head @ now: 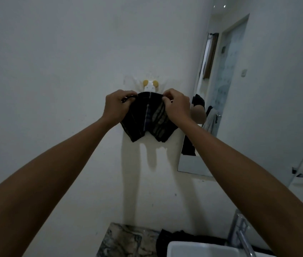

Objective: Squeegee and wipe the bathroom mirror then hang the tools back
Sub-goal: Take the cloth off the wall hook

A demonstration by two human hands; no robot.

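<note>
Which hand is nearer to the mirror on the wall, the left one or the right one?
The right hand. It grips the dark cloth's right top corner, just beside the mirror's left edge. The left hand grips the cloth's left top corner, on the far side of the cloth from the mirror.

The room was dim, the whole view grey and grainy, with a cool cast over the plain white wall (54,71). The brightest patch sat in the upper right of the frame, where the tall frameless mirror (219,86) reflected pale daylight. Soft double shadows of the arms ran down the wall at lower centre, with a warmer yellowish tint between them. The dark striped cloth (147,117) lost nearly all detail to murk. Straight edges bowed toward the right border, and the chrome faucet (240,236) at lower right looked soft.
</note>
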